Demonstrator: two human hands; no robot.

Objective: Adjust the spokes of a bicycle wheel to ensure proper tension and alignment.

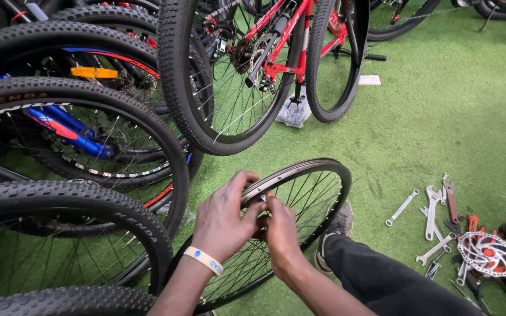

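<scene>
Landmark: the bare wheel point(300, 199), no tyre on it, standing up on the green floor point(440, 117) right in front of me.
My left hand point(224, 219): it grips the top of the wheel's rim, fingers curled over it.
My right hand point(281, 231): pressed close to my left hand, fingers pinching at the rim. I cannot tell what is under them.
My shoe point(336, 229): behind the wheel's right side.
Spanners point(434, 210): on the floor, well to the right of the wheel.
Brake disc point(489, 253): just past the spanners.
Bikes point(89, 117): lined up left of the wheel.
</scene>
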